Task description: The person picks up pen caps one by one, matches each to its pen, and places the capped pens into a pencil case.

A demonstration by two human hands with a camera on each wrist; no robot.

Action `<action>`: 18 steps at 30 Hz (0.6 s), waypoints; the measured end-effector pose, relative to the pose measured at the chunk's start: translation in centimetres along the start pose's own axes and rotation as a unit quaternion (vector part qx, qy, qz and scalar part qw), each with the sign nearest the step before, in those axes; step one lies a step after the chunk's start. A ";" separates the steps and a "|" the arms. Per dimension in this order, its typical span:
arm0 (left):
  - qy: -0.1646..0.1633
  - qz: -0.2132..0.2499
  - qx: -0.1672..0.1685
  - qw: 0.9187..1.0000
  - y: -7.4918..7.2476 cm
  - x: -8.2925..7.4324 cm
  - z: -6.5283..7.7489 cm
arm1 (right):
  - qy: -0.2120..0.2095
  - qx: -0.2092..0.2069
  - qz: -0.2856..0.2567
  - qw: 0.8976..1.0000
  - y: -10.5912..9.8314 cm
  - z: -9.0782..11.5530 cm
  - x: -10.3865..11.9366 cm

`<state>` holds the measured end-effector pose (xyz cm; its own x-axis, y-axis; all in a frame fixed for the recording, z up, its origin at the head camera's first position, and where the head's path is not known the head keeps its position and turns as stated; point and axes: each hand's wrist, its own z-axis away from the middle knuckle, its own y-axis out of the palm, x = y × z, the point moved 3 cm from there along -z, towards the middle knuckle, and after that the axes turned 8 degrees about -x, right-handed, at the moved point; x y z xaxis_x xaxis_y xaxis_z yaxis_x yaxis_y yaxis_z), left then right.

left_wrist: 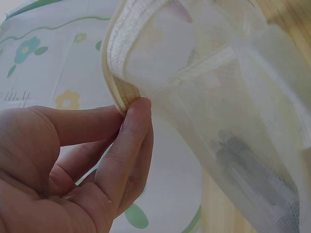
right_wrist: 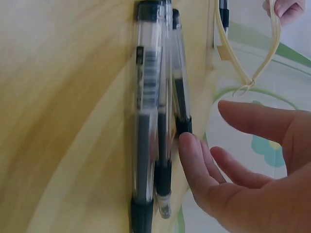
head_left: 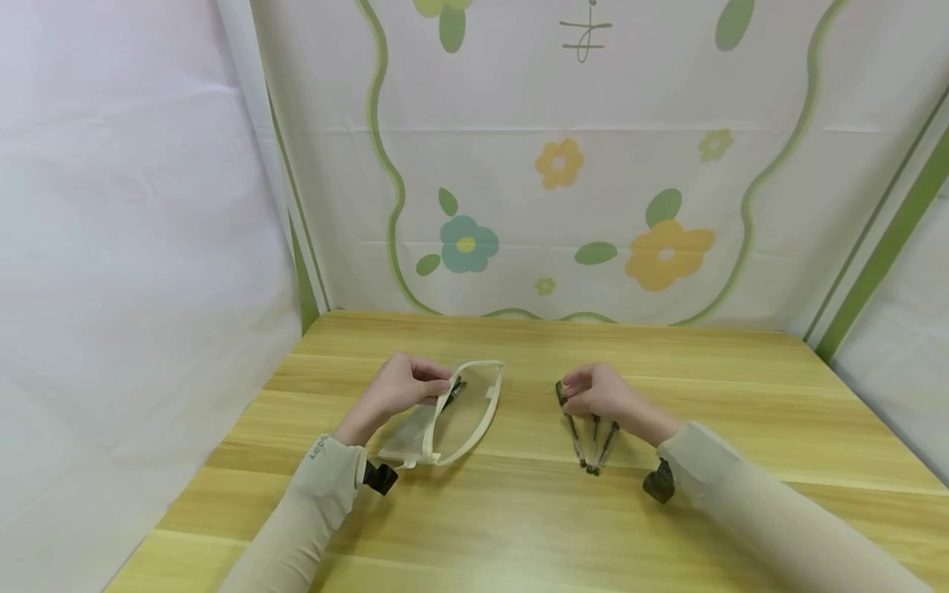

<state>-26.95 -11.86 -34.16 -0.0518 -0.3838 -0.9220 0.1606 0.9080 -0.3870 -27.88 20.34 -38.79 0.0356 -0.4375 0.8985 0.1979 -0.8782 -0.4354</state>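
Note:
My left hand (head_left: 406,384) pinches the zippered edge of a cream mesh pouch (head_left: 485,422) between thumb and fingers. The pouch's mouth gapes toward the right. Through its mesh, dark-and-clear pens (left_wrist: 255,177) show blurred in the left wrist view. My right hand (head_left: 604,393) is over a small group of clear-barrelled pens (head_left: 576,441) with black ends, lying on the table. In the right wrist view, thumb and fingers are spread apart, and one fingertip is at the black grip of the farthest pen (right_wrist: 181,82); whether it touches is hard to tell.
The wood-grain table (head_left: 519,527) extends all round the pouch and pens. Behind it hangs a white cloth (head_left: 511,165) printed with flowers, and white fabric walls stand at both sides. A small black camera (head_left: 381,478) is strapped at each wrist.

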 end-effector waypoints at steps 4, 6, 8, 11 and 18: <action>0.002 -0.003 -0.001 1.000 0.0 0.0 0.0 | -0.001 -0.005 -0.008 1.000 0.6 -0.1 0.0; 0.004 -0.003 -0.001 1.000 0.0 -0.1 -0.1 | -0.006 -0.002 -0.013 1.000 0.8 -0.2 0.0; 0.004 -0.002 0.000 1.000 0.0 0.0 -0.1 | -0.005 -0.003 -0.021 1.000 1.0 -0.3 -0.2; 0.002 0.001 0.004 1.000 0.1 0.0 -0.1 | -0.005 -0.001 -0.022 1.000 1.2 -0.4 -0.3; -0.006 -0.006 0.000 1.000 0.0 -0.1 0.0 | 0.012 -0.009 -0.001 1.000 1.6 -0.4 -0.6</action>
<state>-26.90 -11.83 -34.10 -0.0422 -0.3959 -0.9173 0.1608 0.9035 -0.3973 -27.98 19.17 -40.08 0.0111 -0.4399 0.8980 0.1794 -0.8826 -0.4346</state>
